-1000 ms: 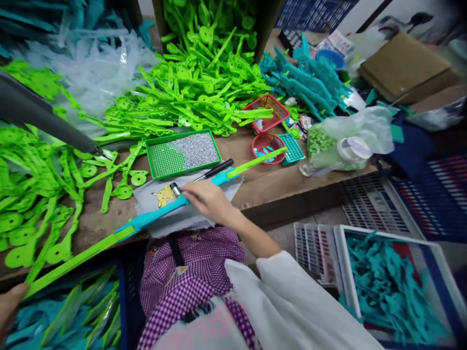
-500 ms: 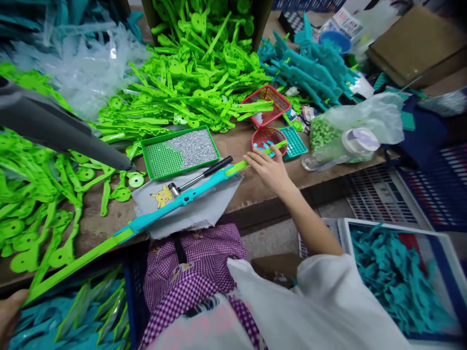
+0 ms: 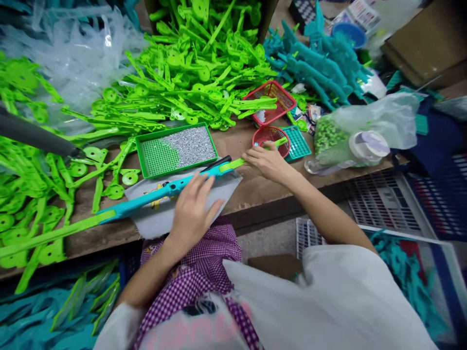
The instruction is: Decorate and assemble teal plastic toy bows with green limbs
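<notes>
A long plastic piece, teal in the middle [image 3: 153,197] with green arms at both ends, lies across a grey cloth [image 3: 204,194] on the workbench. My left hand [image 3: 192,210] lies on the cloth with fingers spread, fingertips touching the teal middle. My right hand [image 3: 268,163] is closed on the piece's right green arm [image 3: 251,155], near a round red basket [image 3: 272,138]. A small hammer with a black handle [image 3: 218,163] lies under the piece, mostly hidden.
A green tray [image 3: 175,150] of tiny silver parts sits behind the cloth. Heaps of green parts [image 3: 189,73] and teal parts [image 3: 321,63] fill the bench. A clear bag [image 3: 365,126] lies right. A crate of teal parts [image 3: 401,262] stands below.
My left hand came up from the lower left edge and landed on the cloth and teal middle. My right hand went from the middle to the right green arm and closed on it.
</notes>
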Demonstrator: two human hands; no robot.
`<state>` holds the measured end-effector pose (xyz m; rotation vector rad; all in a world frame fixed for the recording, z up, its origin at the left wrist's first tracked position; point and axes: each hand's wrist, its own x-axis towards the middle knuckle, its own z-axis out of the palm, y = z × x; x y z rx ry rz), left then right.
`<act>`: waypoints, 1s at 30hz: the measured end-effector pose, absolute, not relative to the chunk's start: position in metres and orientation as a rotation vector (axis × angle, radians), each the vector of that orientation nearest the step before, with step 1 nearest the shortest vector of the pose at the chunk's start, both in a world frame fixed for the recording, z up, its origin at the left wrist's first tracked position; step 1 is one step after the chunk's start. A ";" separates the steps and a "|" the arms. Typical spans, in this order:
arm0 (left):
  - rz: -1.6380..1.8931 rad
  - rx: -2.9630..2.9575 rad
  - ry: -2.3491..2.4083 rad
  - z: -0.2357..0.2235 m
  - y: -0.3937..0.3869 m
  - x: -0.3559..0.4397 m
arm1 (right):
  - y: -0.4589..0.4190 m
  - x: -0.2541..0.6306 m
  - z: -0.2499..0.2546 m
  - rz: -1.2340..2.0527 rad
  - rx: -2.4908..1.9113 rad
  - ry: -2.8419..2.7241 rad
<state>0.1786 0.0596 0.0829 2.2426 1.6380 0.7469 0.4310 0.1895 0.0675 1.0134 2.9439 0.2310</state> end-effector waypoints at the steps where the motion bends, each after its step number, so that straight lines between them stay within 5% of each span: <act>1: 0.696 2.258 1.642 0.084 0.071 0.187 | 0.189 0.432 0.066 0.253 1.003 2.969; 7: 0.187 2.168 1.592 0.077 0.147 0.222 | 0.180 0.436 0.058 0.257 1.111 3.014; 24: 0.164 2.244 1.563 0.066 0.146 0.217 | 0.167 0.437 0.049 0.168 1.302 3.041; 27: 0.157 2.229 1.560 0.069 0.148 0.215 | 0.151 0.444 0.047 0.056 1.702 3.139; 30: 0.132 2.224 1.572 0.069 0.147 0.215 | 0.137 0.445 0.035 -0.227 2.803 2.999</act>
